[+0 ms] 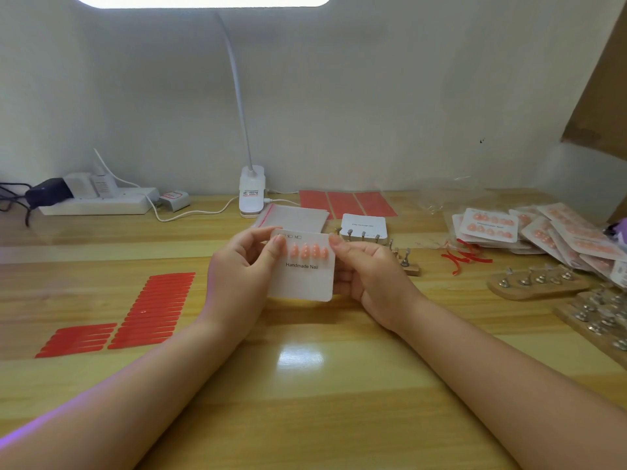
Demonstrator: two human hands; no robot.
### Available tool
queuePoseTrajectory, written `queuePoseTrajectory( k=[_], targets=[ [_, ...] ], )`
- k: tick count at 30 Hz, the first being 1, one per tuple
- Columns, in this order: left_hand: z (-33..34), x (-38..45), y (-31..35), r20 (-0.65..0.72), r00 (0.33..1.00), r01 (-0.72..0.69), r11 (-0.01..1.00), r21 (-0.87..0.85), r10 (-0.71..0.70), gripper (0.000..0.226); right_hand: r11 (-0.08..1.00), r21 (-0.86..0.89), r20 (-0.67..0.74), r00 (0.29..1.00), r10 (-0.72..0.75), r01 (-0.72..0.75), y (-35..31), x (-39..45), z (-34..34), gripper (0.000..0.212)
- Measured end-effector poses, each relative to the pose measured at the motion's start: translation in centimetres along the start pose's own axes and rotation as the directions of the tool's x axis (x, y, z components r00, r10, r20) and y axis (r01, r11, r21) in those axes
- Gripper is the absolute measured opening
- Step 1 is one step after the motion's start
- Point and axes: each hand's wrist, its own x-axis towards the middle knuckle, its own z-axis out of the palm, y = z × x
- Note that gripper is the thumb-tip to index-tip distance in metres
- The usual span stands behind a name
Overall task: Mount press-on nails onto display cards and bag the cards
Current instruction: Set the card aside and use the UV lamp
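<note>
Lifted above the wooden surface point(305, 385), a white display card point(303, 276) printed "Handmade Nail" is held between both hands — its left edge pinched by the left hand point(239, 266), its right edge gripped by the right hand point(364, 271). A row of pink press-on nails point(307, 250) is seen on its upper half — finished bagged cards point(529, 232) are piled far right.

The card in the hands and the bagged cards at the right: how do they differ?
The held card has one row of pink nails; the bagged cards show two. It is bare and lifted by the left hand and right hand; they lie in plastic. Both are white.
</note>
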Motion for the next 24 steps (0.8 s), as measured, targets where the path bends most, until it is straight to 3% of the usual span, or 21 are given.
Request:
queuePoseTrajectory(
  k=[4,8,12,17,21,24],
  targets=[
    [0.0,-0.03,0.01,-0.001,1.0,0.01,1.0,-0.002,-0.01,0.009,1.0,-0.02,0.013,1.0,-0.004,0.004,-0.03,-0.12,-0.16,0.016],
    [0.07,-0.07,0.04,0.031,0.998,0.063,0.996,-0.061,-0.061,0.011,0.995,-0.093,-0.058,0.998,-0.024,0.018,0.16,-0.16,0.04,0.018],
    [-0.07,-0.07,-0.03,0.062,0.992,0.106,0.994,0.0,-0.106,0.015,0.994,-0.101,-0.109,0.993,-0.039,0.028,0.17,-0.2,0.31,0.014],
    [-0.13,-0.03,-0.05,0.075,0.993,0.091,0.995,0.046,-0.095,0.018,0.996,-0.09,-0.078,0.996,-0.032,0.025,0.15,-0.24,0.23,0.012],
    [-0.34,0.13,-0.06,0.08,0.993,0.077,0.993,0.086,-0.084,0.016,0.999,-0.034,-0.01,1.0,0.015,-0.015,-0.13,-0.18,0.03,0.023],
    [-0.34,0.11,0.08,0.08,0.993,0.08,0.993,0.092,-0.087,0.015,0.997,-0.077,-0.043,0.999,-0.008,0.004,0.06,-0.17,0.13,0.022]
  ],
)
